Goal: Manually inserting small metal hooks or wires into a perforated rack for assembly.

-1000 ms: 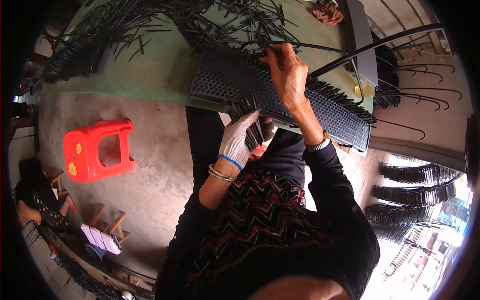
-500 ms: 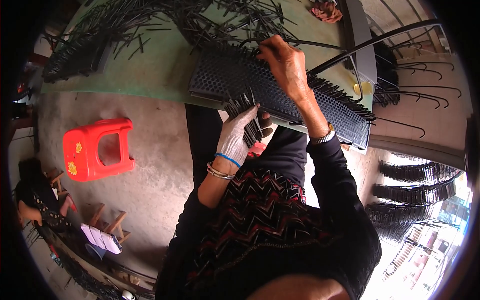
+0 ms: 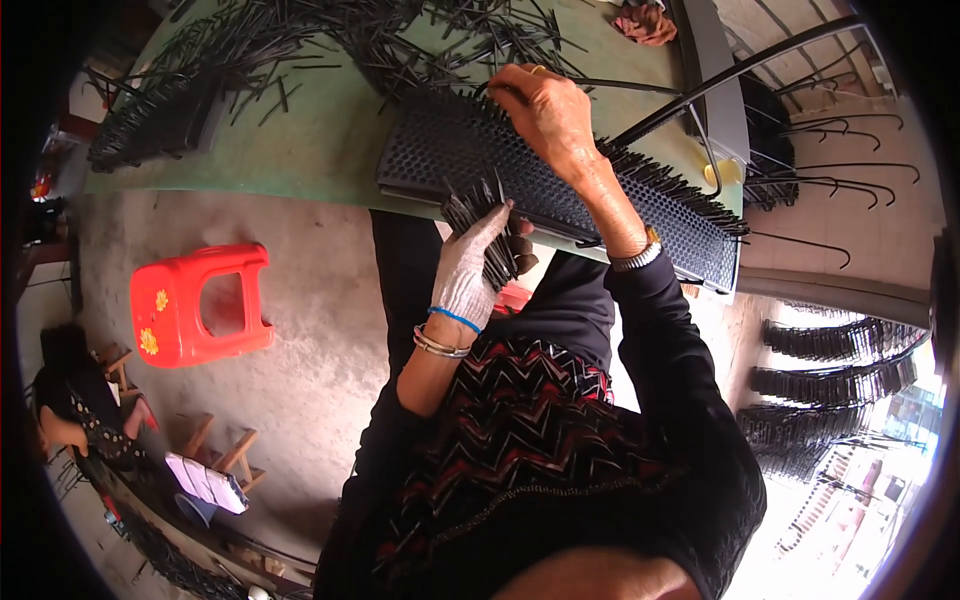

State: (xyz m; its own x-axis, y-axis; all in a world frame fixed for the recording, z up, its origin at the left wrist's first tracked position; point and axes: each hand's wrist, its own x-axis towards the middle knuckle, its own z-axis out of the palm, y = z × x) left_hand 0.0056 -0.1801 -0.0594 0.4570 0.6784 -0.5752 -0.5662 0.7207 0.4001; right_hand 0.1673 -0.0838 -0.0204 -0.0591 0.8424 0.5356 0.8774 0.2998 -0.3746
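My left hand [image 3: 464, 274], in a white knitted glove, is closed around a bundle of thin black sticks [image 3: 468, 209] near the front edge of the table. Beyond it lies a long black tray [image 3: 430, 150] whose face is covered in small round holes. Along the tray's far side stand rows of upright black sticks [image 3: 680, 188]. My bare right hand [image 3: 555, 118] reaches over the tray to that far side, thumb and fingers pinched together. Whatever is between those fingertips is too small or hidden to make out.
Loose black sticks [image 3: 285, 30] are heaped across the green table [image 3: 320, 130], and another stick-filled tray [image 3: 165, 125] sits at left. A bent black rod [image 3: 740, 75] crosses at right. A red stool [image 3: 200, 305] stands left; a person [image 3: 85, 410] sits lower left.
My right hand has shifted a little to the left along the tray's far side, still pinched. The left hand keeps the bundle in nearly the same place.
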